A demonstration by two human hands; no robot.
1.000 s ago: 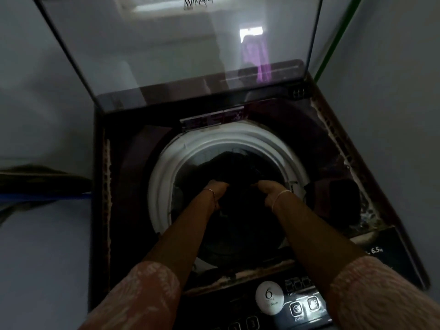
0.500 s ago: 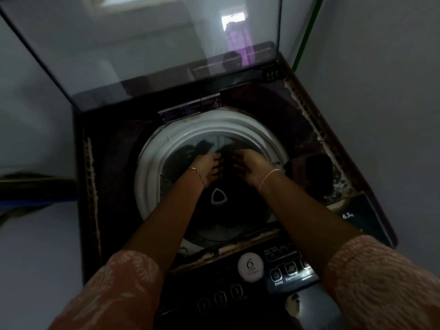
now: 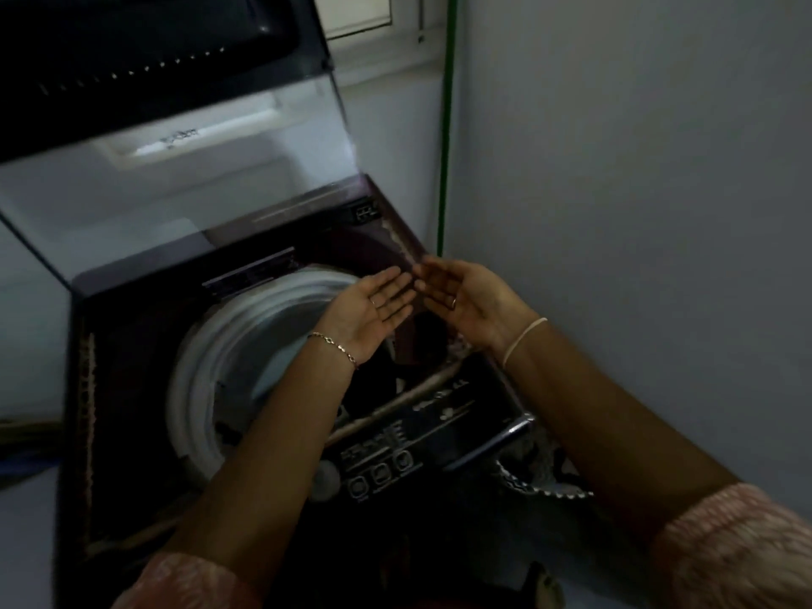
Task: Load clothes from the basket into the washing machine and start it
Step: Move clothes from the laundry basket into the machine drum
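A dark top-loading washing machine stands before me with its glass lid raised. The white drum rim shows; the drum's inside is mostly hidden by my arms. My left hand and my right hand hover palm-up above the right side of the drum opening, fingers straight, fingertips nearly meeting, nothing in either. The control panel with round buttons lies at the machine's front edge under my forearms. No basket or clothes can be made out clearly.
A grey wall stands close on the right, with a green pipe running up the corner. A window frame sits at the top. A patterned object lies just right of the machine's front corner.
Both hands have come up out of the drum, let go of the dark cloth and turned palm-up. The view has swung right, shifting the machine to the left.
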